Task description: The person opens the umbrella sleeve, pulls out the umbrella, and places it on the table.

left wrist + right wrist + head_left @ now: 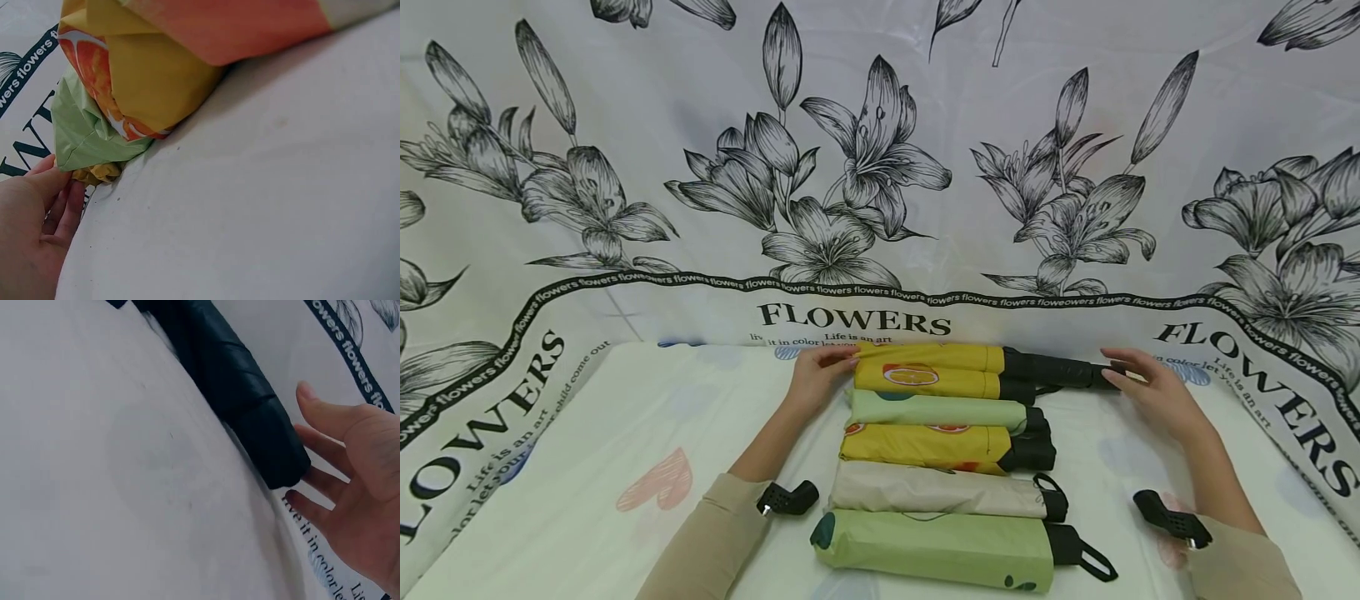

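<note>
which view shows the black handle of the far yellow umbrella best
The right wrist view: the black ridged plastic handle fills the frame, the right hand at its end. The head view shows it small; the left wrist view misses it.

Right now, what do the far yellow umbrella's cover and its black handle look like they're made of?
The yellow cover looks like thin woven synthetic fabric, matte and creased into soft folds. The black handle looks like hard plastic or rubbery coating with a dull sheen and ridged steps; which one is unclear. The left hand and right hand touch its ends.
</note>
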A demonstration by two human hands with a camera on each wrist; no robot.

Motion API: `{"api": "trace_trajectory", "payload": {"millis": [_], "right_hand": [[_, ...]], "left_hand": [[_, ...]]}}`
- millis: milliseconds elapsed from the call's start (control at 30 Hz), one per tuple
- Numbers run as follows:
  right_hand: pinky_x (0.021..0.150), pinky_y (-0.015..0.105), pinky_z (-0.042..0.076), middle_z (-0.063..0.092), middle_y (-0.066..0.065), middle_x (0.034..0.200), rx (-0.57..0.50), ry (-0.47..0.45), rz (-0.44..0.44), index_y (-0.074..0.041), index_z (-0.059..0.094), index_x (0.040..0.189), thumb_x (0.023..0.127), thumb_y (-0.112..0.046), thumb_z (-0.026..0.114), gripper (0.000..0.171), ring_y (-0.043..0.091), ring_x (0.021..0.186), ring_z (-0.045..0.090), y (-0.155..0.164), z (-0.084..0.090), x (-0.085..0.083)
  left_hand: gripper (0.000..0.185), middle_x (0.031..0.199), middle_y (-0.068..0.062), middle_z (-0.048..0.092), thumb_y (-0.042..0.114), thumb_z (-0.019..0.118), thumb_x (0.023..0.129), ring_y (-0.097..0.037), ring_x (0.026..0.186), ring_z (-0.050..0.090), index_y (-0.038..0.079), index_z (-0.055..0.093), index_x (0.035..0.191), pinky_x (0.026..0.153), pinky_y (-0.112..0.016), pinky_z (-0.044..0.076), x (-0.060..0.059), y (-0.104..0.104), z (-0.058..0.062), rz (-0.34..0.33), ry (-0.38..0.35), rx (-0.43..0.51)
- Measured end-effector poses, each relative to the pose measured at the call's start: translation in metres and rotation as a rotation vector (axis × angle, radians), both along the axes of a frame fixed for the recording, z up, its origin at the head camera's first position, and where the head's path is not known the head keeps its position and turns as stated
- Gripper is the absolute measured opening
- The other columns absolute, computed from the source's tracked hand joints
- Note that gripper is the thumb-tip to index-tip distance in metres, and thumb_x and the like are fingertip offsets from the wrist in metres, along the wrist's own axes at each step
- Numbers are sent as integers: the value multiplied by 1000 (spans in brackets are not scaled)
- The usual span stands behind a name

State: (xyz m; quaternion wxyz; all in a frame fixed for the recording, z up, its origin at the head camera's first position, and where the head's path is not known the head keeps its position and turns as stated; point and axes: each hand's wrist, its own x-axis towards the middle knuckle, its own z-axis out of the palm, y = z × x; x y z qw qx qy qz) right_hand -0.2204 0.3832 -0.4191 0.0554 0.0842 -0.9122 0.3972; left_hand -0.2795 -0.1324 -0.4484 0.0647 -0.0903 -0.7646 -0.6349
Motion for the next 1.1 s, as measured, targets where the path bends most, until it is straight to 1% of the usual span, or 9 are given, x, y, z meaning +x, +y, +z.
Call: {"api": "trace_trajectory", "payload": {"millis": [67, 133, 200, 233, 267, 567, 767, 900, 1100], "right_hand": [[102, 20, 48, 50, 25, 152, 12, 33, 0, 1, 53, 150, 109, -27, 63, 51, 20, 131, 53, -10, 6, -2], [113, 41, 47, 50, 29, 151, 16, 62, 11, 3, 54, 148, 108, -24, 64, 49, 41, 135, 49, -21, 11, -4], [113, 63, 40, 51, 31, 150, 29, 83, 22, 3, 55, 147, 108, -23, 64, 48, 52, 136, 45, -31, 14, -7], [110, 71, 37, 52, 32, 150, 41, 94, 26, 2, 56, 147, 107, -23, 65, 48, 54, 136, 45, -36, 14, -8], [110, 74, 35, 52, 32, 149, 48, 104, 32, 2, 56, 146, 107, -23, 66, 47, 55, 137, 45, -40, 14, -9], [108, 71, 38, 58, 29, 145, 115, 150, 112, -2, 59, 144, 104, -19, 70, 45, 54, 133, 50, -62, 2, -18], [105, 72, 41, 60, 31, 142, 145, 219, 147, -1, 61, 142, 98, -14, 76, 48, 56, 132, 52, -62, -10, -21], [105, 71, 41, 63, 31, 139, 160, 255, 175, 0, 61, 141, 96, -12, 78, 50, 55, 131, 53, -61, -14, -22], [105, 72, 33, 65, 30, 136, 161, 272, 157, -1, 64, 139, 94, -11, 80, 49, 55, 128, 56, -62, -16, -22]], "left_hand": [[23, 105, -21, 78, -8, 75, 92, -1, 85, 67, -8, 76, 115, 82, -15, 56, 0, 1, 0, 0, 0, 3], [23, 105, -21, 78, -8, 76, 92, -2, 85, 67, -9, 76, 114, 82, -15, 55, 0, 0, 0, 0, 3, -1], [22, 104, -21, 78, -8, 76, 92, -3, 85, 67, -8, 76, 114, 82, -15, 55, 0, 0, 0, 4, 2, 0], [22, 104, -20, 78, -7, 76, 92, -3, 85, 67, -9, 76, 114, 82, -15, 55, 0, 0, -1, 4, 2, -3], [22, 104, -20, 78, -7, 76, 92, -3, 85, 67, -8, 76, 114, 82, -15, 55, 0, 0, -1, 5, -1, -4], [23, 107, -21, 77, -6, 75, 92, -5, 87, 67, -7, 76, 115, 82, -16, 55, 0, 1, -2, 12, -18, -5], [23, 107, -20, 77, -6, 75, 92, -5, 87, 67, -7, 76, 115, 82, -15, 55, 2, 2, -1, 12, -32, 8], [23, 106, -19, 77, -7, 75, 92, -5, 86, 67, -8, 76, 115, 81, -16, 56, 3, 3, 0, 14, -37, 11], [22, 107, -20, 77, -6, 75, 93, -6, 87, 67, -7, 77, 115, 81, -16, 56, 4, 3, 1, 22, -39, -9]]}}
